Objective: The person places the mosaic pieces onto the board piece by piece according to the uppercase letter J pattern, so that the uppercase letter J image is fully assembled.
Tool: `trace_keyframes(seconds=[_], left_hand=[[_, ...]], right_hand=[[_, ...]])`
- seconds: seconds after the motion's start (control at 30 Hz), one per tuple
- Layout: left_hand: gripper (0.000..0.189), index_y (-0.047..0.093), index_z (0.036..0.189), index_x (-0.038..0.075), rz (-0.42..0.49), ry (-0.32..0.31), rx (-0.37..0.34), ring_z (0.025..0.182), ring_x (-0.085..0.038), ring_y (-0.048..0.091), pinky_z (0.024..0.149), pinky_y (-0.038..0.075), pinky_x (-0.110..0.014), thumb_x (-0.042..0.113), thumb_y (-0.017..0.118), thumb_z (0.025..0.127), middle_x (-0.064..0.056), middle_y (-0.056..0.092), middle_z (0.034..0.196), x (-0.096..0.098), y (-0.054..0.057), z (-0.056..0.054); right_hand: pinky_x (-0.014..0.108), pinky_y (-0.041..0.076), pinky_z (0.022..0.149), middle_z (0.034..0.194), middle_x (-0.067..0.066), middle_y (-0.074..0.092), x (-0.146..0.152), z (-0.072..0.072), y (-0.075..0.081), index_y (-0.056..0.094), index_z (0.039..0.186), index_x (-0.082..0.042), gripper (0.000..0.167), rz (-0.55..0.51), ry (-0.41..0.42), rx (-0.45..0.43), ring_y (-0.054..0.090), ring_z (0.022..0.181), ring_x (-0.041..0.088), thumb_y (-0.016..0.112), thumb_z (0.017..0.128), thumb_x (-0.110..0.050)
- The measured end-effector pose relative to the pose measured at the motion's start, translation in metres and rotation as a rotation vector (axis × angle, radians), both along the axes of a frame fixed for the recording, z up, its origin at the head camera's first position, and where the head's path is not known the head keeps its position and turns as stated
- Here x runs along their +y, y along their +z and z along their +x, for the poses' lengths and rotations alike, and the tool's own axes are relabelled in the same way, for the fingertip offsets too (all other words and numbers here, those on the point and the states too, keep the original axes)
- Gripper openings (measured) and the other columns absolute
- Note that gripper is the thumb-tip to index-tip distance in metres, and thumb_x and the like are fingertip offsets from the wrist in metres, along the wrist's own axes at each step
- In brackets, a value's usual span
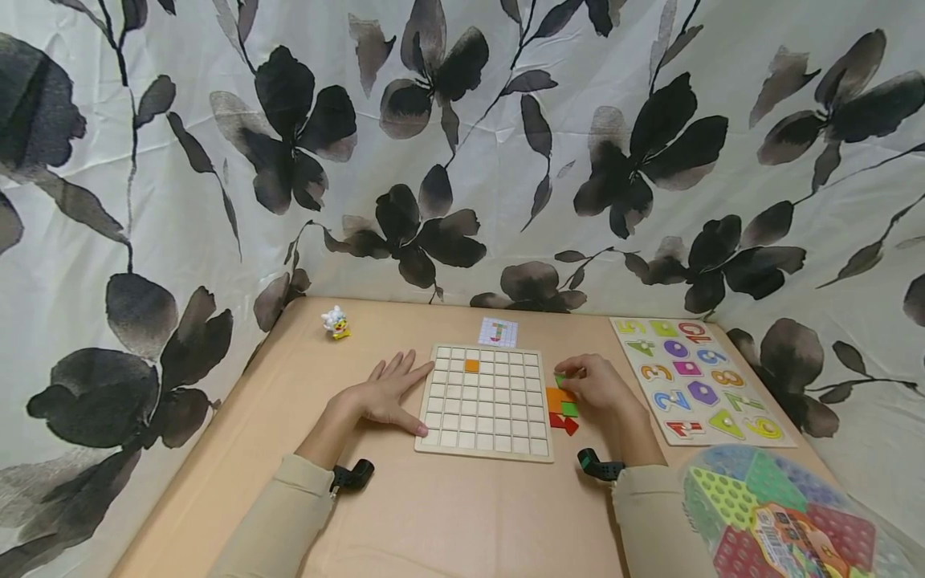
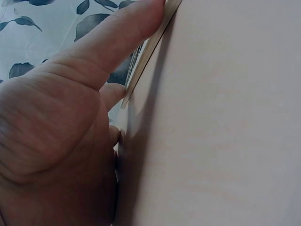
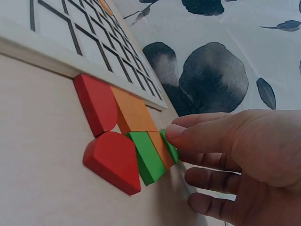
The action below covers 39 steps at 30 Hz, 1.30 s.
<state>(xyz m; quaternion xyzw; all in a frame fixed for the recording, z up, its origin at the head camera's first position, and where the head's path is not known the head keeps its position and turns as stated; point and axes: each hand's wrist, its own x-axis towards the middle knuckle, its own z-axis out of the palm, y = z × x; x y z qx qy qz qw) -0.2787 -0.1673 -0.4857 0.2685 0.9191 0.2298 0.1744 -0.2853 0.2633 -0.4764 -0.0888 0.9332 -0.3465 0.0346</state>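
Observation:
A white gridded board with a pale wooden rim lies on the table, one orange square in its upper part. My left hand is spread flat beside the board, thumb and index fingertip touching its left rim. Right of the board, my right hand pinches a small green block between thumb and index finger; its other fingers are loosely bent. Close by lie orange blocks, another green block and two red round-ended blocks.
Behind the board is a small printed card. A toy figure stands at the back left. At the right lie a number-and-shape puzzle board and a clear container of colourful pieces. A floral cloth hangs behind the table.

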Motion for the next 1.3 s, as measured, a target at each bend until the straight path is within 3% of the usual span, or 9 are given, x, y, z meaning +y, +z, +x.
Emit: trace_keyframes(seconds=[0.2,0.43,0.77,1.07,1.17,1.3], left_hand=[[0.127,0.014,0.169,0.025,-0.054,0.009,0.006,0.162,-0.038,-0.014,0.128,-0.009,-0.061,0.068,0.084,0.072,-0.02,-0.01,0.174,0.002,0.005,0.002],[0.126,0.014,0.169,0.025,-0.051,0.007,0.002,0.161,-0.039,-0.014,0.128,-0.009,-0.062,0.067,0.085,0.073,-0.02,-0.01,0.174,0.002,0.007,0.003],[0.132,0.012,0.169,0.026,-0.043,0.019,-0.003,0.161,-0.036,-0.017,0.128,-0.012,-0.059,0.073,0.084,0.069,-0.018,-0.013,0.174,0.001,-0.001,-0.002],[0.131,0.016,0.169,0.024,-0.003,0.005,0.007,0.161,-0.041,-0.013,0.127,-0.01,-0.063,0.075,0.083,0.068,-0.022,-0.009,0.174,-0.001,-0.003,-0.001],[0.132,0.016,0.169,0.026,0.028,-0.004,0.018,0.161,-0.042,-0.014,0.125,-0.011,-0.066,0.077,0.082,0.066,-0.023,-0.01,0.174,-0.002,-0.007,-0.002],[0.132,0.016,0.169,0.025,0.039,-0.011,0.001,0.16,-0.043,-0.015,0.125,-0.012,-0.067,0.076,0.083,0.068,-0.024,-0.01,0.173,-0.001,-0.002,0.0]], right_hand=[[0.036,0.046,0.086,0.112,0.012,0.067,-0.001,0.0,-0.003,0.078,0.117,-0.008,0.022,0.009,-0.016,-0.006,0.053,0.103,0.029,0.071,0.097,-0.007],[0.039,0.046,0.089,0.111,0.013,0.067,-0.002,-0.001,-0.004,0.079,0.114,-0.008,0.02,0.006,-0.011,-0.001,0.054,0.103,0.03,0.07,0.097,-0.006],[0.033,0.048,0.081,0.097,0.009,0.068,0.0,-0.002,-0.007,0.076,0.106,-0.007,0.012,-0.018,-0.029,0.031,0.056,0.092,0.026,0.071,0.096,-0.004],[0.034,0.047,0.083,0.098,0.008,0.07,0.001,-0.002,-0.005,0.079,0.106,-0.009,0.014,-0.037,-0.029,0.047,0.056,0.093,0.026,0.072,0.095,-0.003],[0.03,0.048,0.076,0.095,0.008,0.069,0.002,-0.001,-0.004,0.079,0.106,-0.008,0.013,-0.049,-0.034,0.046,0.056,0.09,0.026,0.073,0.095,-0.004],[0.026,0.05,0.064,0.089,0.009,0.065,0.003,-0.001,-0.003,0.078,0.108,-0.005,0.014,-0.071,-0.038,0.037,0.056,0.082,0.024,0.073,0.095,-0.004]])
